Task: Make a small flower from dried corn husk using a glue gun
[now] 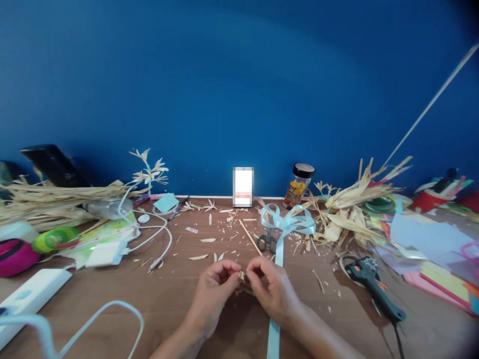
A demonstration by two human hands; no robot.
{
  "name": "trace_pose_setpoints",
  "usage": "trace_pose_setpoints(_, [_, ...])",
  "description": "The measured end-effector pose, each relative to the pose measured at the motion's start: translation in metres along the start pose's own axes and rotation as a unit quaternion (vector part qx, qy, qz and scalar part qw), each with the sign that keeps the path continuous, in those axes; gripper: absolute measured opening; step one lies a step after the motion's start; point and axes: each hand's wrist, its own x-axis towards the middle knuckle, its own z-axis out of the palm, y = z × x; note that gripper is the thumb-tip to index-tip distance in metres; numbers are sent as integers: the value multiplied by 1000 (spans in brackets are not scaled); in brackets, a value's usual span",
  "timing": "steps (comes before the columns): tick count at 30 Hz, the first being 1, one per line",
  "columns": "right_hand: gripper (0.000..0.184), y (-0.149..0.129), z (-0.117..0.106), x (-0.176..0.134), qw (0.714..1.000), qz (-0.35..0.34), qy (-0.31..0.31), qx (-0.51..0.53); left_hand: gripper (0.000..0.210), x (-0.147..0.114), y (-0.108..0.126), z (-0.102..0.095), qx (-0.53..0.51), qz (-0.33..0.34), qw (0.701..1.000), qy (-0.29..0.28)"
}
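Observation:
My left hand [217, 291] and my right hand [271, 286] meet low in the middle of the head view, just above the wooden table [157, 314]. Between their pinched fingertips is a small pale piece of dried husk [242, 275], mostly covered by the fingers. A light blue ribbon [274, 336] runs beneath my right wrist up to a looped bow [287, 219]. Dark-handled scissors [267, 243] lie beside the bow, and a thin wooden stick [250, 236] rests just beyond my fingers.
Husk scraps are scattered over the table. At right are a glue gun [374, 289], a husk bundle [350, 214] and coloured papers [426, 234]. A black-lidded jar [298, 187] stands by the wall. On the left are a charger [107, 253], power strip [33, 304] and husk flowers [149, 172].

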Motion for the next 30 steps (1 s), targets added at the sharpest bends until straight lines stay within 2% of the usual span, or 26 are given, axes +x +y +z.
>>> trace_pose_setpoints(2, [11,1,-3,2,1000,10,4,27,14,0,1,1,-4,1,1000,-6])
trace_pose_setpoints(5, [19,1,-9,4,998,-27,-35,46,14,0,1,1,-11,3,1000,-20])
trace_pose_setpoints(10, [19,3,-11,3,997,-51,-59,3,13,1,-2,-1,-1,1,1000,-31])
trace_pose_setpoints(12, [16,3,-8,2,998,-30,-47,-26,13,2,-4,-1,13,6,999,-35])
trace_pose_setpoints(15, [11,2,-2,1,998,49,-33,-20,11,2,-6,0,39,13,998,-37])
trace_pose_setpoints(17, [10,1,1,1,992,103,-53,47,11,2,-6,1,43,13,998,-45])
trace_pose_setpoints(20, [12,-1,-2,1,968,144,-105,178,11,2,-5,2,44,15,997,-54])
trace_pose_setpoints(23, [14,-3,-8,4,957,144,-115,222,10,1,-2,1,51,20,998,-44])
trace_pose_setpoints(27, [19,-2,-11,7,972,103,-103,186,13,1,-1,2,46,10,998,-45])
trace_pose_setpoints(30, [27,1,-8,8,979,108,-72,154,15,1,-2,3,54,-2,998,-44])
